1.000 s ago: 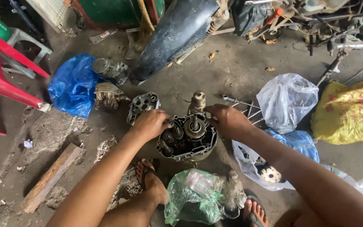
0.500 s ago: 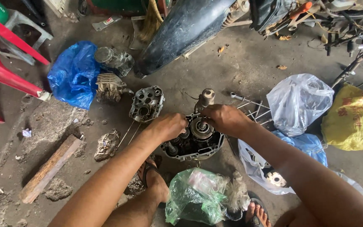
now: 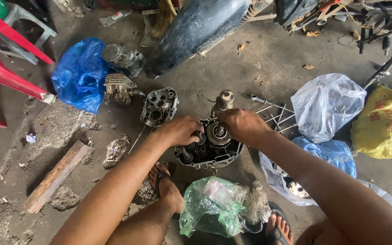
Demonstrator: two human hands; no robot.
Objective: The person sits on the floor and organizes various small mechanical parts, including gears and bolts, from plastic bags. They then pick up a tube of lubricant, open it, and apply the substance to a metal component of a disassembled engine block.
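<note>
Under both hands, on the concrete floor (image 3: 259, 63), sits an open engine case (image 3: 209, 147) with its gears (image 3: 217, 134) exposed. The left hand (image 3: 180, 130) rests curled on the case's left rim, fingers bent over the small gears there; whether it pinches anything cannot be told. The right hand (image 3: 243, 126) is closed over the case's upper edge, beside the large round gear (its fingertips are hidden). Just beyond the left hand lies a cylinder head (image 3: 159, 106). Near the right wrist lie clear plastic bags (image 3: 327, 104); below the hands, a green bag (image 3: 209, 206).
</note>
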